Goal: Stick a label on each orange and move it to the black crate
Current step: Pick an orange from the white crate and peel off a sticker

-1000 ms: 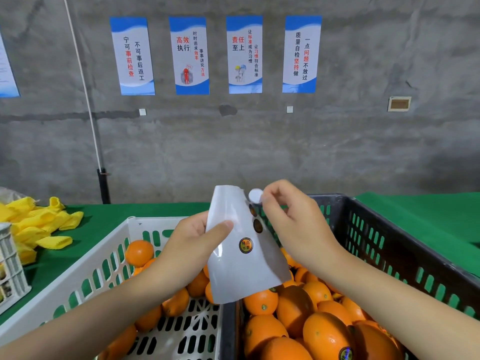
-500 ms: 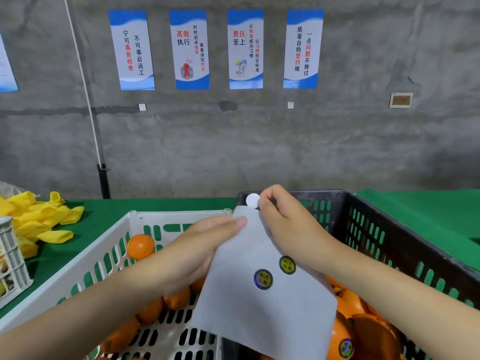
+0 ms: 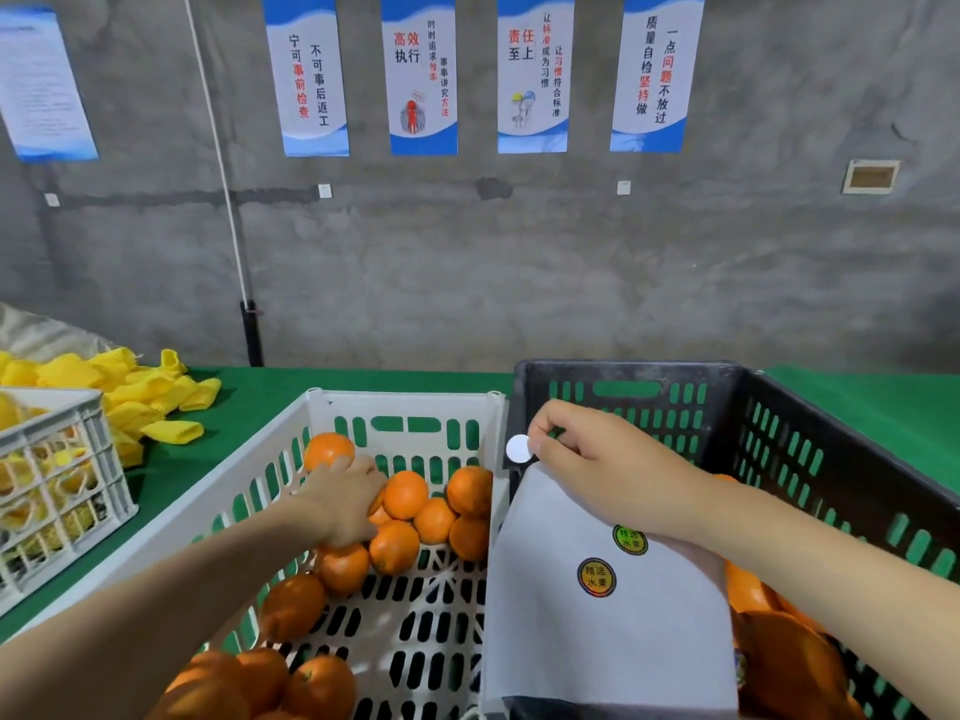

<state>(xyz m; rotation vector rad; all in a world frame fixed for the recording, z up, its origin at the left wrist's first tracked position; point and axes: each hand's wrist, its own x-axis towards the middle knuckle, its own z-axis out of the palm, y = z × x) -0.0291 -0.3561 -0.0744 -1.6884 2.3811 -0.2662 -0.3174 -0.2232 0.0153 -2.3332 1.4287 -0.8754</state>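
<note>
Reaching into the white slotted plastic crate [image 3: 291,459], the left hand [image 3: 340,504] lies palm-down with fingers curled over the cluster of round oranges [image 3: 405,493] piled against the crate's far wall; it touches several fruit, but whether it has closed on one cannot be told. More oranges lie loose on the crate's perforated floor toward 6 o'clock and 7 o'clock.

The right hand [image 3: 597,470] hovers over the seam between the two crates, thumb and forefinger pinched narrow on a small round white label [image 3: 518,449] that sticks out toward 9 o'clock from the fingertips. Under the same hand hangs a pale grey backing sheet [image 3: 597,641], draped over the near-left corner of the black slotted plastic crate [image 3: 779,433]; how the hand grips the sheet is hidden. Two round stickers with yellow centres and dark rims [image 3: 596,577] remain on the sheet, one just beside the wrist.

The black crate sits at 3 o'clock of the white one, their walls touching. Oranges already in it show at its near end, partly hidden by the sheet and forearm.

Both crates stand on a green-covered surface [image 3: 270,392]. At 9 o'clock a heap of yellow foam net sleeves [image 3: 130,392] lies beside a small white lattice basket [image 3: 52,485]. Blue-and-white posters [image 3: 421,75] hang on the grey concrete wall behind.
</note>
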